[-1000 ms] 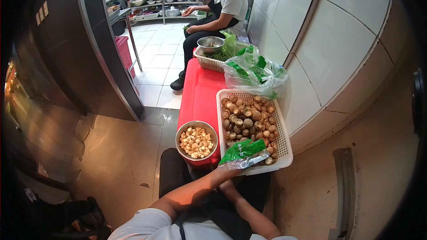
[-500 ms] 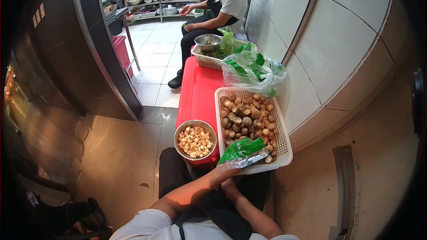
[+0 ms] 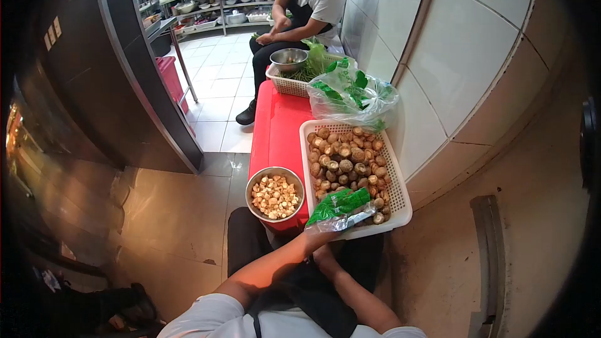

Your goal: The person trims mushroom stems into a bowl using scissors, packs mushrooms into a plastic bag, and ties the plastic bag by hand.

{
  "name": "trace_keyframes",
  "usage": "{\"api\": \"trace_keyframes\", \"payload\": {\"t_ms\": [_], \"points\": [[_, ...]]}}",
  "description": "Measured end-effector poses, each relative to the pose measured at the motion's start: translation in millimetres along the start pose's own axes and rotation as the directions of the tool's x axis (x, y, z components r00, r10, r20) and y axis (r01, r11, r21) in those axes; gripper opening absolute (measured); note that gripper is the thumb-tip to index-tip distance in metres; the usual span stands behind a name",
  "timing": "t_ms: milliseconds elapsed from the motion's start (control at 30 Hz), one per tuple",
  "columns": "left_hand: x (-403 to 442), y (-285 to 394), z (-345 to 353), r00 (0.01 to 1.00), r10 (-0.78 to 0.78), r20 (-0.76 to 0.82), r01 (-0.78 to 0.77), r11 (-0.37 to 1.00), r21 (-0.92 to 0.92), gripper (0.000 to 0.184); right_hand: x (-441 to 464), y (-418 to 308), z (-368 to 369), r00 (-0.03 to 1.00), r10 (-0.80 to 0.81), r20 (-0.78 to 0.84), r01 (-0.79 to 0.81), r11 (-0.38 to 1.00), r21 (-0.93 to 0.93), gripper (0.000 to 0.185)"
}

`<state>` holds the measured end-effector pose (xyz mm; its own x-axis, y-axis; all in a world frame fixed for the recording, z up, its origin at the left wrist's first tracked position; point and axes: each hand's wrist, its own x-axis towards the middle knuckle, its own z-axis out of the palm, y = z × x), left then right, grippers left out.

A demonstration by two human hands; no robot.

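My left hand (image 3: pixel 323 236) reaches to the near edge of a white perforated basket (image 3: pixel 400 197). A clear plastic bag with green print (image 3: pixel 341 208) lies over this corner and hides the fingers. Whole brown mushrooms (image 3: pixel 345 165) fill the basket. Below the left wrist, close to my lap, my right hand (image 3: pixel 323 256) is mostly covered by the left forearm and the basket rim, so its fingers do not show. To the left of the basket, a steel bowl (image 3: pixel 301 213) holds pale cut mushroom pieces (image 3: pixel 273 197).
Basket and bowl rest on a red surface (image 3: pixel 275 125). Beyond are a crumpled plastic bag (image 3: pixel 357 97) and a basket of greens (image 3: pixel 291 86) carrying a small steel bowl (image 3: pixel 288 59). Another person (image 3: pixel 319 0) sits at the far end. A tiled wall (image 3: pixel 472 62) borders the right.
The view has shifted slightly. The seated person's hands have come together near the lap. My arms stay in nearly the same pose at the near edge of the basket.
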<state>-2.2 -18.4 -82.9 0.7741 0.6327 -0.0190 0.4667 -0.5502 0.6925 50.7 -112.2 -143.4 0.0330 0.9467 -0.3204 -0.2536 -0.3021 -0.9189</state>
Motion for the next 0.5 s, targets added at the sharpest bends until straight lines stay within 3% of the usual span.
{"api": "trace_keyframes", "payload": {"t_ms": [100,500], "points": [[-1,-1,1,1.000,-0.005,0.001,0.005,1.000,0.004,0.040,5,6,-3,0.998,0.065,0.016,-0.065,0.997,0.038,0.007],[-1,-4,1,1.000,-0.009,-0.003,0.009,1.000,-0.013,0.039,4,8,-5,1.000,0.024,0.014,-0.024,1.000,-0.014,0.011]]}}
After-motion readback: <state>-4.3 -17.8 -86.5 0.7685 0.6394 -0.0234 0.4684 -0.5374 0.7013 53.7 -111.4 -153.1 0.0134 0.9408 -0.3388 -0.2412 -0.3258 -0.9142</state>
